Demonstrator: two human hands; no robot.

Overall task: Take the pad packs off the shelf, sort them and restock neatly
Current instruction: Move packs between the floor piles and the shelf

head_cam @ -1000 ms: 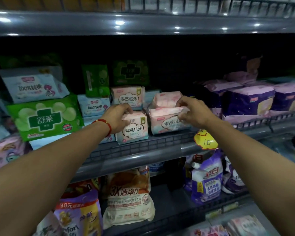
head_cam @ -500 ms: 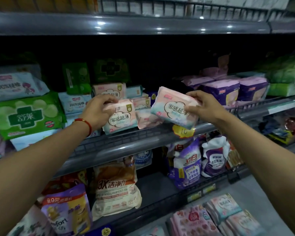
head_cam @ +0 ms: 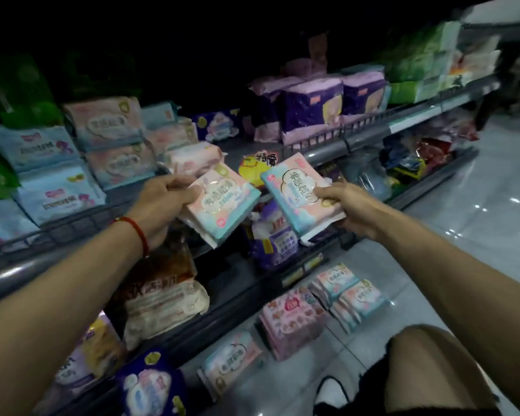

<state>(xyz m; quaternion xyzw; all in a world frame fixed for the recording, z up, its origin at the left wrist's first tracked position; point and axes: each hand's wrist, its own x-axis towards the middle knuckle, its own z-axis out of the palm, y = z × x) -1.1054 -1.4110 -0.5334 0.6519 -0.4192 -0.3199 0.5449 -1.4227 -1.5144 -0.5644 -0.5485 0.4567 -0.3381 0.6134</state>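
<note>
Shelf (head_cam: 370,136) behind; left hand (head_cam: 159,202) and right hand (head_cam: 347,207) each pinch a blurred-label pink pad pack (head_cam: 221,202)

Dim overall, with the top and upper left sunk in near-black shadow. Bright ceiling-light spots glaring off the glossy floor (head_cam: 493,205) on the right. Motion blur softening the print on the shelf (head_cam: 373,136) packs, worst at the left. Wide-angle bending toward the frame edges.

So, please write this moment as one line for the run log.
left hand: holds pink pack | right hand: holds second pink pack | both off shelf
</note>
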